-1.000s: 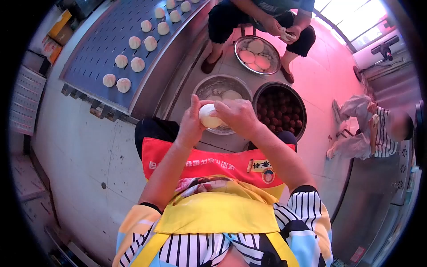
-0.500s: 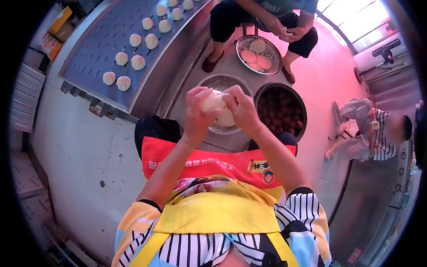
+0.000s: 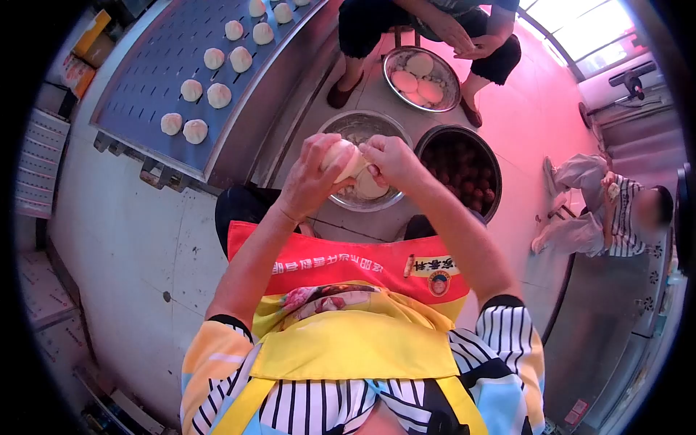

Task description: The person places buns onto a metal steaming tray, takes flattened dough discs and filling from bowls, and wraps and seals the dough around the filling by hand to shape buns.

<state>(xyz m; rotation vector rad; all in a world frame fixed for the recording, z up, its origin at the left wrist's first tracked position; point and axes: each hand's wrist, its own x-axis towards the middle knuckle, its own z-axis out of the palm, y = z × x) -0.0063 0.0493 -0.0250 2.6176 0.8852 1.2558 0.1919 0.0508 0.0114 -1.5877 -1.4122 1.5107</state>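
Above a metal bowl (image 3: 388, 121), my left hand (image 3: 308, 177) is wrapped round a smooth white ball of dough (image 3: 339, 159). My right hand (image 3: 391, 161) pinches the right side of that dough between thumb and fingers. What lies inside the dough is hidden. Under my hands, another pale round of dough (image 3: 370, 186) and white flour or scraps show in the bowl. Just right of my right hand stands a dark tub (image 3: 497, 163) filled with several dark red-brown balls (image 3: 460, 174).
At upper left, a perforated blue tray (image 3: 148, 94) bears several white buns (image 3: 218, 96). Opposite me, a seated person (image 3: 464, 32) has a second metal bowl (image 3: 454, 90) of dough rounds below their hands. Another person (image 3: 616, 210) sits at right.
My right hand has shifted slightly right and down, pulling at the dough's edge. My left hand has turned round the ball. Opposite, the person's hands have gone from fingering a white piece to palms together.
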